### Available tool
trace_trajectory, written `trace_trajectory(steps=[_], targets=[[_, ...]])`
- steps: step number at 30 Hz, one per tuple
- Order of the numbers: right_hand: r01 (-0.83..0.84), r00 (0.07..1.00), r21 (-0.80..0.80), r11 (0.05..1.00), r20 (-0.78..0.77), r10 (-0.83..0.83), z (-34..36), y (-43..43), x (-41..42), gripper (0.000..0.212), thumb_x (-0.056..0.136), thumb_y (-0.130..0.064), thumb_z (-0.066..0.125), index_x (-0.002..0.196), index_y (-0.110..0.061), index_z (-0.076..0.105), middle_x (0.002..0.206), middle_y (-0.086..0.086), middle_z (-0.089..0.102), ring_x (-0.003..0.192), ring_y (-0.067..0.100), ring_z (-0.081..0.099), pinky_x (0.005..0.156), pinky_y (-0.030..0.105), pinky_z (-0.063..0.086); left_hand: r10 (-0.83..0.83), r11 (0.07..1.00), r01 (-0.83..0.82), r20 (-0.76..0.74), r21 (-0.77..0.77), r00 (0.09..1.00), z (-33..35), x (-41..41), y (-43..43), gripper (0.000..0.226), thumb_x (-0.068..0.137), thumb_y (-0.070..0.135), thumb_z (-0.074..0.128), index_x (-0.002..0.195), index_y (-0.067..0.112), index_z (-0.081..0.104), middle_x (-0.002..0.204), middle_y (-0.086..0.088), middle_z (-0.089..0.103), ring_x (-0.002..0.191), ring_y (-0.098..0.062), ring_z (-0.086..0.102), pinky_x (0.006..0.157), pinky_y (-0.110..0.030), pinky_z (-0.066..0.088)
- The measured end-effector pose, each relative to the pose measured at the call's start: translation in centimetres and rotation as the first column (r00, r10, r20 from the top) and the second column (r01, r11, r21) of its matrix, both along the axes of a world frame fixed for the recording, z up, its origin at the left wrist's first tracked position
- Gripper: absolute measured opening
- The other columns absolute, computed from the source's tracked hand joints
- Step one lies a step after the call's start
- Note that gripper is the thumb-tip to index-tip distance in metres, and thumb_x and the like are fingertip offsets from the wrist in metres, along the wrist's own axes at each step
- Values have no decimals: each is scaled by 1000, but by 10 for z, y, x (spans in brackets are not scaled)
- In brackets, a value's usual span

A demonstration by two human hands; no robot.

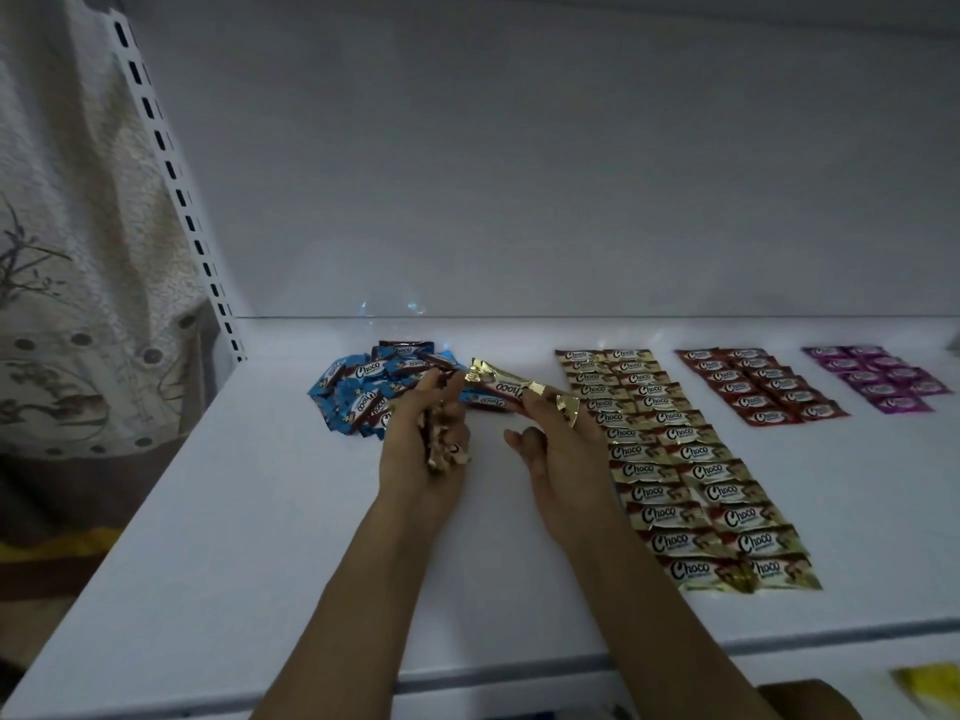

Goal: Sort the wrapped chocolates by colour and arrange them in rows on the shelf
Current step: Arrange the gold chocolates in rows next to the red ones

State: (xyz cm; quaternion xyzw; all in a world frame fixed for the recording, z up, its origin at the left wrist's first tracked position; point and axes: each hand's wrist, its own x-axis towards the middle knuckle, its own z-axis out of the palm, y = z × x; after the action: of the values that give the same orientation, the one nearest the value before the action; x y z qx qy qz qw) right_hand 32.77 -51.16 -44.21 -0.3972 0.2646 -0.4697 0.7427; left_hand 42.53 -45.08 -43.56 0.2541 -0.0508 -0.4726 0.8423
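A loose heap of blue-wrapped chocolates lies at the back left of the white shelf. My left hand is just in front of it, closed around a small bunch of gold chocolates. My right hand pinches one gold chocolate and holds it level above the shelf; its far end meets my left fingertips. To the right lie two long gold rows, then red rows, then purple rows.
The shelf's white back panel rises behind the chocolates. A slotted white upright stands at the left, with a patterned curtain beyond it. Something yellow shows below the shelf's front edge at the lower right.
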Motion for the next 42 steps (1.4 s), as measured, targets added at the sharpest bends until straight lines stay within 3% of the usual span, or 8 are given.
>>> trace_trajectory(steps=[7, 11, 14, 18, 25, 30, 37, 42], targets=[[-147, 989, 82, 986, 31, 145, 7, 2, -2, 19, 93, -6, 51, 75, -11, 56, 69, 2, 61, 33, 8, 28, 55, 26, 52, -44, 996, 44, -1, 82, 999, 0, -4, -1, 53, 89, -4, 38, 140, 7, 43, 83, -8, 57, 51, -8, 47, 42, -15, 40], [-172, 985, -30, 985, -29, 171, 1, 3, 0, 14, 86, -3, 52, 77, -10, 60, 66, 8, 53, 47, 18, 38, 50, 26, 37, -38, 999, 41, -89, 28, 995, -2, -2, 0, 69, 66, -7, 42, 133, 7, 48, 117, -14, 59, 66, -13, 55, 81, -27, 41], [-194, 949, -202, 960, -287, 132, 0, 12, 1, 14, 81, -10, 57, 82, -15, 70, 69, 8, 61, 56, 23, 50, 48, 22, 35, -45, 999, 48, -164, 14, 985, -2, 0, 1, 74, 63, -6, 41, 136, 9, 47, 133, -17, 57, 108, -26, 63, 106, -39, 40], [-255, 903, -330, 909, -418, 102, 1, 23, 5, 31, 86, 3, 53, 86, -22, 71, 79, -8, 70, 71, 1, 65, 56, 15, 47, -64, 998, 66, -144, 8, 988, 1, -3, 3, 71, 67, -7, 38, 136, 11, 47, 134, -18, 57, 121, -31, 58, 90, -41, 49], [-201, 897, -359, 912, -441, 24, -1, 22, 6, 29, 90, -4, 52, 90, -28, 68, 92, 15, 69, 77, 14, 61, 64, 26, 50, -53, 999, 52, 33, 4, 998, -3, -2, -1, 69, 76, -10, 29, 137, 15, 50, 136, -6, 58, 127, -25, 51, 95, -42, 47], [-205, 903, -354, 912, -428, 36, -3, 18, 6, 23, 89, -1, 51, 93, -13, 70, 84, 13, 69, 73, 12, 60, 63, 22, 48, -51, 997, 45, 111, 56, 993, -1, -6, -3, 61, 86, -8, 34, 138, 19, 50, 134, 0, 60, 115, -21, 59, 91, -40, 50], [-175, 926, -447, 877, -378, -7, -7, 19, 8, 36, 90, 3, 52, 111, -25, 64, 105, -15, 66, 96, -4, 62, 83, 19, 52, -108, 991, 99, 107, 85, 988, -1, -8, -1, 47, 92, 3, 43, 135, 19, 53, 108, -13, 71, 92, -25, 71, 79, -36, 58], [-18, 946, -379, 925, -306, -106, -9, 14, 9, 17, 83, -13, 71, 96, -19, 63, 95, 2, 69, 85, 15, 67, 70, 34, 55, -75, 989, 68, 45, 128, 996, -1, -8, -2, 40, 93, 3, 40, 124, 21, 58, 97, -12, 73, 84, -24, 70, 71, -38, 53]])
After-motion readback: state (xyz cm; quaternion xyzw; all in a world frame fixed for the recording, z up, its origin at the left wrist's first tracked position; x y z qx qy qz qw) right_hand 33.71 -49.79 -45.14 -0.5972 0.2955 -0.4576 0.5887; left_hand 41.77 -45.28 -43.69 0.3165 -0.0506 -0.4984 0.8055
